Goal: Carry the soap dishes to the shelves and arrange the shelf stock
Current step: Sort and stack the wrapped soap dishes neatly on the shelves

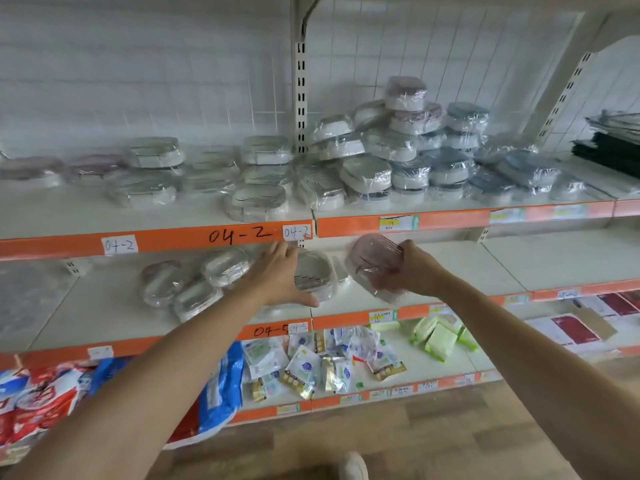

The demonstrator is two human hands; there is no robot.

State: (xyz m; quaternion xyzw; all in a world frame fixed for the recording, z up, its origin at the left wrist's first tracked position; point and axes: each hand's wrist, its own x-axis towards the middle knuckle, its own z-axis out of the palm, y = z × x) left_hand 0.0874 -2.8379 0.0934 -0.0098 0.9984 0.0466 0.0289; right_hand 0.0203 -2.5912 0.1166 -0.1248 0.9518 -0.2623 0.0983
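— Both hands are in over the middle shelf (450, 271). What's the left hand (277, 275) doing?

— Its fingers lie straight and flat across a wrapped grey soap dish (317, 271), thumb stretched out along the near edge. It rests on the dish rather than curling round it.

— And the right hand (412, 271)?

— It grips a pink soap dish (372, 263) in clear film, fingers curled round the right side, the dish tilted up on edge with its lower end near the shelf surface. I cannot tell whether it touches the shelf.

— How far apart are the two dishes?

— Just beside each other, with a narrow strip of white shelf between them.

— Anything else on that shelf?

— Three more wrapped dishes (187, 282) sit in a loose cluster to the left of the left hand, close to its wrist.

— And above?

— The upper shelf (69, 216), labelled 04-2 on its orange strip (173, 239), carries most of the stock: pale grey dishes (256, 199) spread along the left and centre, a tall pile of grey, pink and blue ones (405, 143) right of the upright post (300, 98).

— Below?

— Small sachets (311, 365) and green packets (440, 337) on the lower shelf, red and blue bags (52, 400) at the left.
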